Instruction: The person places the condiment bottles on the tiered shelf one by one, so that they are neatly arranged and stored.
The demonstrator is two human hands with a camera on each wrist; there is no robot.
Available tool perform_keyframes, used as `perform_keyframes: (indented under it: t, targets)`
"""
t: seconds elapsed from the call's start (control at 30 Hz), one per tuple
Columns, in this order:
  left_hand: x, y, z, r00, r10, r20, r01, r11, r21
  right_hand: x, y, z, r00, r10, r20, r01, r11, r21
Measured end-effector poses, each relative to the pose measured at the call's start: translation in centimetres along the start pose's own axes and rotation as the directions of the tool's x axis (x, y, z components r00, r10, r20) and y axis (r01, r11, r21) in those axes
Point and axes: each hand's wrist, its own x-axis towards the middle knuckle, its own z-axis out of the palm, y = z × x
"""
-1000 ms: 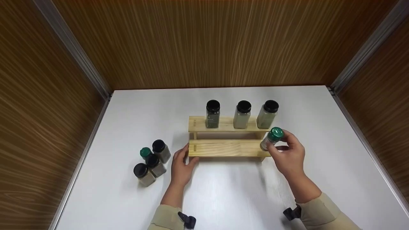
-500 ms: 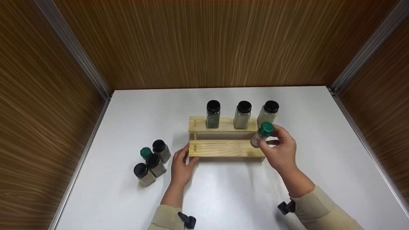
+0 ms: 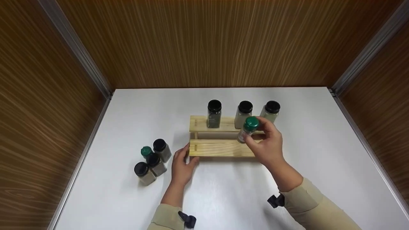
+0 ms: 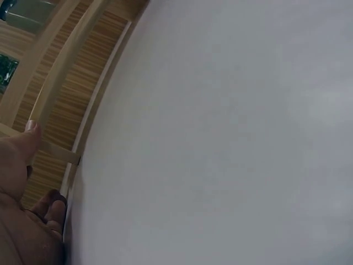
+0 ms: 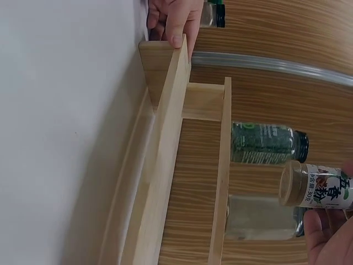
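A two-tier pale wooden spice rack [image 3: 220, 148] stands on the white table. My left hand [image 3: 182, 169] grips its left end, thumb at the front edge of the lower shelf; the left wrist view shows the thumb [image 4: 30, 135] on the wood. Pinched in my right hand [image 3: 268, 145] is a round spice jar [image 5: 320, 186] with a green cap and a white label. It is held slightly tilted, above the lower shelf near the middle. Behind it on the upper shelf stand three black-capped spice jars: a left one [image 3: 214, 114], a middle one [image 3: 244, 112] and a partly covered right one [image 3: 271, 110].
Left of the rack, several more jars stand in a cluster on the table [image 3: 105, 140]: black-capped ones [image 3: 161, 150] and one with a green cap [image 3: 146, 150]. Wood-grain panels [image 3: 204, 41] wall the table at the back and both sides.
My right hand has carried the green-capped spice jar leftward along the rack, from over the right end of the lower shelf to near its middle. The left hand stays put.
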Motion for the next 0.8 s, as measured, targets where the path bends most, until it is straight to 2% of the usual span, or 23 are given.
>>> perform_keyframes:
  t: [0.3, 0.53, 0.63, 0.8]
  targets:
    - [-0.1, 0.1, 0.0, 1.0, 0.0, 0.0, 0.0, 1.0, 0.0, 0.8, -0.9, 1.6, 0.995, -0.027, 0.092, 0.025, 0.999, 0.026]
    - [-0.2, 0.0, 0.0, 0.999, 0.032, 0.004, -0.032, 0.999, 0.003, 1.4, -1.6, 3.0, 0.989, -0.017, 0.148, 0.013, 1.0, 0.025]
    - [-0.3, 0.0, 0.1, 1.0, 0.015, 0.015, -0.015, 1.0, -0.024, 1.8, -2.1, 3.6, 0.986, -0.011, 0.167, 0.009, 1.0, 0.014]
    - [-0.4, 0.3, 0.1, 0.997, -0.051, 0.063, 0.057, 0.993, -0.101, 2.5, -2.6, 4.5, 0.984, -0.025, 0.179, 0.024, 1.0, 0.007]
